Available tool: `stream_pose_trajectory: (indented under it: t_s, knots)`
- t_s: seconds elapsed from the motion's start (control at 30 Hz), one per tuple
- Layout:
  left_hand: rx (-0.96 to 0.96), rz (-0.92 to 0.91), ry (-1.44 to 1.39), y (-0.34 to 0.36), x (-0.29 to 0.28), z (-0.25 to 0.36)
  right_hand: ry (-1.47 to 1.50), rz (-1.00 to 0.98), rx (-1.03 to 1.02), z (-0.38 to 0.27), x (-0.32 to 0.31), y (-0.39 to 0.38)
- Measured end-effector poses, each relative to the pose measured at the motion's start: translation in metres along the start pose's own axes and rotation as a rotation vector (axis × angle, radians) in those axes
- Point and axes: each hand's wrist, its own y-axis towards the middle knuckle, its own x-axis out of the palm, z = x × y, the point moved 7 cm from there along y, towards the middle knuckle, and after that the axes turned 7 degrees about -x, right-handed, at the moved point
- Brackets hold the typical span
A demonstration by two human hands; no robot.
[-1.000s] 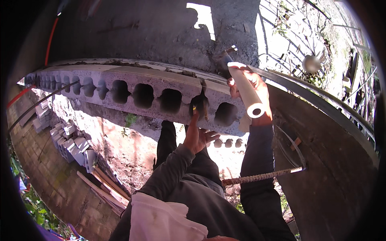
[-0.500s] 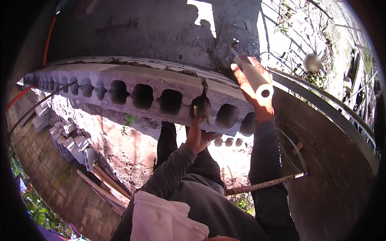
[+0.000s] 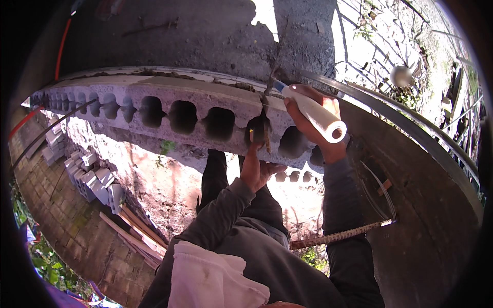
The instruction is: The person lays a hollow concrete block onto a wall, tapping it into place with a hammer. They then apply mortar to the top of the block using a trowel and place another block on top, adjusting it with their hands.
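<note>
My right hand is closed on a pale hollow tube with a blue band near its upper end. A narrow metal piece extends from that end over the block joint. Below it, my left hand rests against the lower edge of the row of grey hollow concrete blocks, fingers apart, one digit reaching up into the dark notch at the joint. A small yellow item shows at that fingertip, too small to name. A thin cord crosses the blocks' upper face.
Stacked grey blocks and wooden planks lie at lower left on paving. Red and dark rods cross at left. A rusty rebar with wire loops is at lower right, beside a dark board. Metal rails run along the right.
My right hand went rightward, then back left, the tube's angle changing and its metal tip now lying over the block joint. My left hand stays at the notch.
</note>
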Motion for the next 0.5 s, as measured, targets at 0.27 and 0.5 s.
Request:
stream_pose_trajectory:
  t_s: [0.27,0.5]
  knots:
    - [0.019,0.018,-0.019,0.001,-0.007,-0.002,0.061,0.058,0.182,-0.004,-0.022,0.009]
    - [0.017,0.028,-0.009,-0.002,-0.003,0.001,0.045,-0.204,0.225,0.0,-0.005,-0.004]
